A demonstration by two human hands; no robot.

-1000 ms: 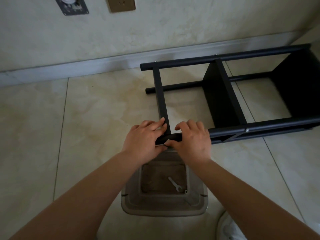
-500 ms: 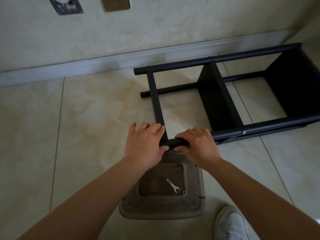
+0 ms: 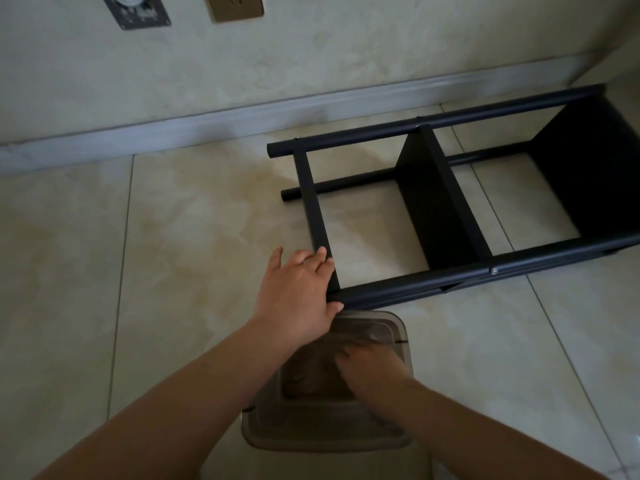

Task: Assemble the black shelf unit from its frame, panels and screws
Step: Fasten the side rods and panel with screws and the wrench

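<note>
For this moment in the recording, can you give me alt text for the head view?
A person's left hand rests on the corner of a black shelf frame lying on its side on the tiled floor, while the right hand, blurred, reaches into a translucent plastic bin below.

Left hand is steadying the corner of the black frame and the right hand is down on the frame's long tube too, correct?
Not quite. The head view shows the left hand on the corner of the black frame, but the right hand is off the tube, reaching down into the translucent plastic bin below it.
</note>
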